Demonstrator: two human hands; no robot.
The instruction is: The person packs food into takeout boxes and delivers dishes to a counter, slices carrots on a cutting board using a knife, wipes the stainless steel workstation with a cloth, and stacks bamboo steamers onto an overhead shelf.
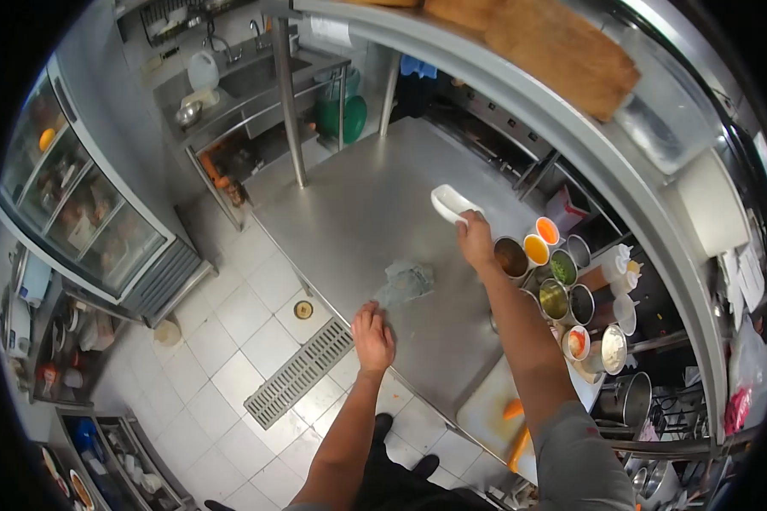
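Holding a long white dish [452, 203] just above and right of the frame's centre, the right hand [475, 241] has its fingers closed around the near end. From my remote seat I see a bare inner surface, with no food that I can make out. The dish's long axis slants from upper left to lower right; its free end points to the upper left, its hollow side towards my camera. I cannot tell whether its base touches the steel table [341, 204].

Near the centre, a crumpled sheet of clear plastic [407, 283] lies on the metal. Just below it, at the table's edge, is the left hand [373, 339], fingers loosely bent and close together; I cannot tell whether the tips pinch the sheet.

I judge the work to be at an early stage: the dish is in hand but unfilled, and the plastic is not yet lifted clear. To the right of centre, past the right forearm, stand an orange-filled cup [547, 230], a yellow-filled cup [536, 249] and a tin of chopped greens [562, 266].
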